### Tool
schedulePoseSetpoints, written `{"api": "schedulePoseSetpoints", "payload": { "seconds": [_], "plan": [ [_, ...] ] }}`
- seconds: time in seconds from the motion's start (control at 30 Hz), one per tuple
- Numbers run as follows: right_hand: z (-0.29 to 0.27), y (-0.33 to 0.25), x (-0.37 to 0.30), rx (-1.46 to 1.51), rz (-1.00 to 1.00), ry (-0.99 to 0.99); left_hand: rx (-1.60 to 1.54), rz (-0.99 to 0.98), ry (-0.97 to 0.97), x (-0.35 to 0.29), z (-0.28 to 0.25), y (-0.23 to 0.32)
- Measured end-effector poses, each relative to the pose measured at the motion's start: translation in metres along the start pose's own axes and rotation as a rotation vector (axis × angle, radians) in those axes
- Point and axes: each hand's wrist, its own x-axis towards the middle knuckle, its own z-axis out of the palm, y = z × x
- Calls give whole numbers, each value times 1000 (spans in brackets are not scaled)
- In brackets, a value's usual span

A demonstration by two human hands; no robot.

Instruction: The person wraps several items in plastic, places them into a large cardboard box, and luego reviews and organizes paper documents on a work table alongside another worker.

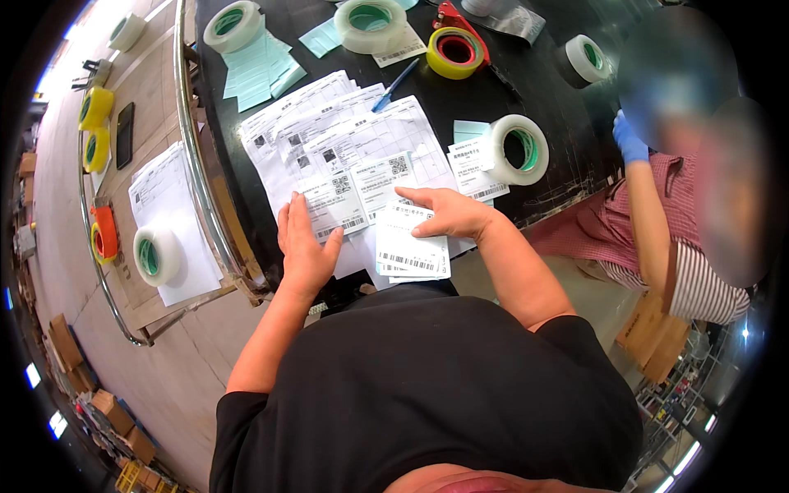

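My left hand (306,253) lies with its fingers stretched out at the left edge of a white printed label (335,207), thumb apart. Beside that label, to the right, a second one (385,182) rests on the overlapping printed sheets (308,115). My right hand (457,212) grips a small stack of labels (411,251) near the table's front edge, its thumb on top and other fingers partly hidden. A blue pen (396,85) lies across the sheets. Right of them, a clear tape roll (536,149) sits on more labels (472,168).
Further tape rolls (371,39), a red tape dispenser (449,18) and light-blue label strips (261,74) occupy the black table's far side. A metal-railed cart (191,123) at left carries tape, papers and a phone (125,135). A co-worker's blue-gloved hand (630,138) is at right.
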Motion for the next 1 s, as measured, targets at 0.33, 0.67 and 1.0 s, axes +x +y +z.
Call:
{"api": "schedulePoseSetpoints", "payload": {
  "seconds": [0.33,0.67,1.0],
  "plan": [
    [6,-8,4,-305,-49,-34,123,23,-178,2,-14,8],
    [13,-12,5,-623,-64,-132,-412,524,-177,-29,-2,40],
    [16,-23,-35,-716,-27,-177,-46,502,-381,-9,24,48]
  ]
}}
